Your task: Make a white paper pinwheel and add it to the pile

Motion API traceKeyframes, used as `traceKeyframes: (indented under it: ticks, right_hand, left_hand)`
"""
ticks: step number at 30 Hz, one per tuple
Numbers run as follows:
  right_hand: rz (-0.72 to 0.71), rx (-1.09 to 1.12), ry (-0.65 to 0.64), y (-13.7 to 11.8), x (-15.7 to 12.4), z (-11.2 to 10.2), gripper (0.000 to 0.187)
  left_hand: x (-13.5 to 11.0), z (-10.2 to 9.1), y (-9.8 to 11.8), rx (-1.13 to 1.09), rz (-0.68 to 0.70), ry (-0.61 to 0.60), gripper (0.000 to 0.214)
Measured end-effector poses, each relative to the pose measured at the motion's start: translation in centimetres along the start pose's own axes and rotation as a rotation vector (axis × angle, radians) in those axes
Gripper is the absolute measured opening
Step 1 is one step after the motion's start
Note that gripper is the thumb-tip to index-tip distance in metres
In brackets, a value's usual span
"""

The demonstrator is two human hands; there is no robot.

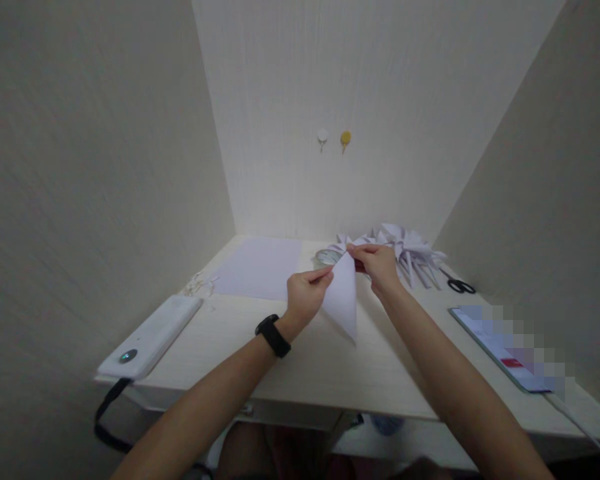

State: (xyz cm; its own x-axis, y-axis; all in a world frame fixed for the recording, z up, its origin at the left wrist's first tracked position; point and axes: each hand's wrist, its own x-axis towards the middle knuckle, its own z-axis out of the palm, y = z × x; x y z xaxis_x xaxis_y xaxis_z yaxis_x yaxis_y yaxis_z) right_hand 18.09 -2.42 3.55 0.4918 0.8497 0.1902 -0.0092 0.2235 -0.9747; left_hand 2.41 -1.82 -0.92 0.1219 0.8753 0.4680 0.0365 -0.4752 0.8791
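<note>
Two devices lie on the near tabletop (pixel 330 367): a white power bank (pixel 150 337) at left, a phone (pixel 500 347) at right. Beyond them, the left hand (pixel 305 293) and right hand (pixel 380 263) each have the grip pinched on a folded paper triangle (pixel 343 300), held just above the tabletop. Farther back: flat sheet (pixel 260 267), tape roll (pixel 327 257), folded paper pile (pixel 410 250), scissors (pixel 460 285).

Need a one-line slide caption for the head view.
Left hand and right hand pinch a folded white paper over the desk; a heap of folded pieces and scissors lie beyond.
</note>
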Motion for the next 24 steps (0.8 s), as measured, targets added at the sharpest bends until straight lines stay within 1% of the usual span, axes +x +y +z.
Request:
traceKeyframes:
  ticks: [3, 5, 8, 13, 17, 21, 24]
  right_hand:
    - [0.096, -0.037, -0.094, -0.17, -0.11, -0.16, 0.035]
    - [0.103, -0.040, -0.114, -0.34, -0.08, -0.33, 0.034]
    - [0.059, -0.019, -0.085, -0.42, 0.01, -0.44, 0.032]
    - [-0.004, 0.015, -0.042, 0.00, 0.08, -0.24, 0.029]
    - [0.018, 0.037, -0.067, 0.19, 0.26, -0.32, 0.026]
    - [0.022, 0.049, -0.007, 0.05, 0.53, -0.58, 0.021]
    - [0.025, 0.050, -0.015, 0.13, 0.70, -0.69, 0.021]
  left_hand:
    - [0.07, -0.21, 0.08, 0.036, -0.017, 0.021, 0.017]
    - [0.09, -0.20, 0.12, 0.036, -0.022, 0.016, 0.016]
    - [0.10, -0.03, 0.21, 0.008, -0.026, -0.005, 0.017]
    - [0.04, 0.06, 0.40, -0.035, -0.056, -0.004, 0.016]
    - [-0.12, -0.03, 0.28, -0.025, -0.066, -0.024, 0.017]
    - [-0.18, 0.14, 0.05, -0.032, -0.052, -0.052, 0.018]
    - [-0.17, 0.32, -0.09, -0.058, -0.056, -0.054, 0.018]
